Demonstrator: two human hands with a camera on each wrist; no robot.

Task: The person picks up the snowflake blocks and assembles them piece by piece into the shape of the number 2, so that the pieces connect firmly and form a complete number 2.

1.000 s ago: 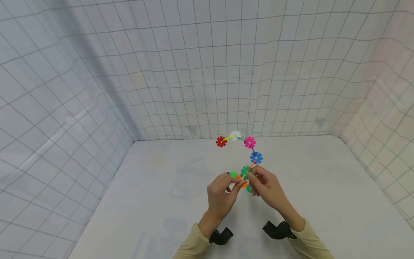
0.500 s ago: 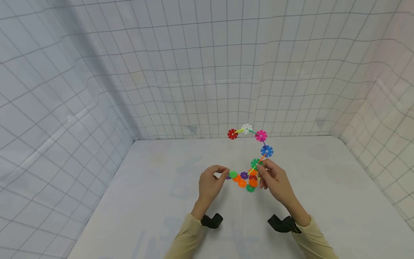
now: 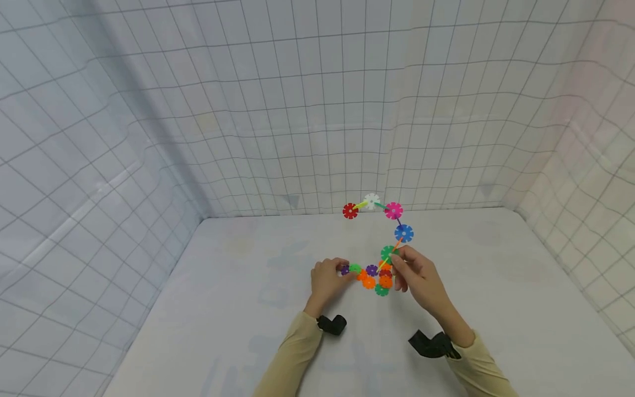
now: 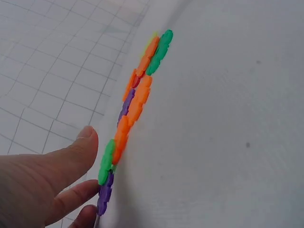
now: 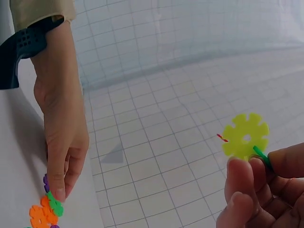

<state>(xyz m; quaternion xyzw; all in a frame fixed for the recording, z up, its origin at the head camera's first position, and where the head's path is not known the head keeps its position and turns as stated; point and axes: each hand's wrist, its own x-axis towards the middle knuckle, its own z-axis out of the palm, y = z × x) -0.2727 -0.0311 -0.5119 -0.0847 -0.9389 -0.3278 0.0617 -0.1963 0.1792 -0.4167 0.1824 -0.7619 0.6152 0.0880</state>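
Observation:
A chain of coloured snowflake discs (image 3: 381, 275) lies partly flat on the white table (image 3: 248, 309). Its far part rises in an arc through a blue disc (image 3: 404, 233), a pink disc (image 3: 393, 210) and a white disc (image 3: 371, 200) to a red disc (image 3: 350, 210). My right hand (image 3: 395, 259) pinches the chain at a green disc (image 3: 388, 252) where it lifts off. In the right wrist view its fingertips (image 5: 240, 178) sit just under a yellow-green disc (image 5: 245, 136). My left hand (image 3: 341, 269) pinches the flat end at the purple disc (image 4: 104, 194) and green disc (image 4: 107, 161).
White gridded cloth walls (image 3: 297, 110) close in the table on the left, back and right. Black wrist-camera mounts (image 3: 331, 324) sit on both forearms. No other loose objects are in view.
My hands have drawn apart. The left hand dropped to the table and took the purple-green end of the flat part. The raised arc shifted slightly right.

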